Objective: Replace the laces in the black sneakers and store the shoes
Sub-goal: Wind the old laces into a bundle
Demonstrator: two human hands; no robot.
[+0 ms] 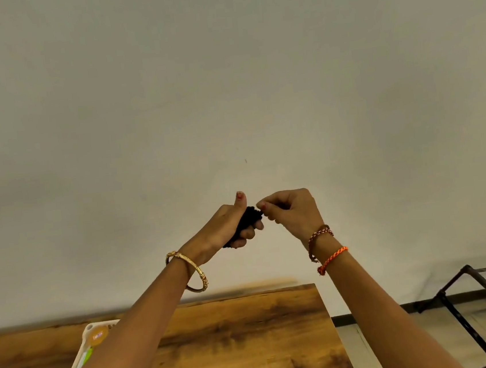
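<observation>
Mid-frame, left hand [234, 226] curled round a black lace bundle [247, 221], thumb up; right hand [291, 211] pinching its end. No sneakers in view, lacing and storing seemingly left.

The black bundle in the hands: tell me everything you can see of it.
The black bundle looks soft and fibrous, likely a wound-up lace, though blur hides its strands. It is held up in front of the pale wall, above the wooden table. The left hand grips it, fingers curled under and thumb raised. The right hand pinches its upper end. Most of it is hidden inside the left palm; a dark bit shows below the fist.
</observation>
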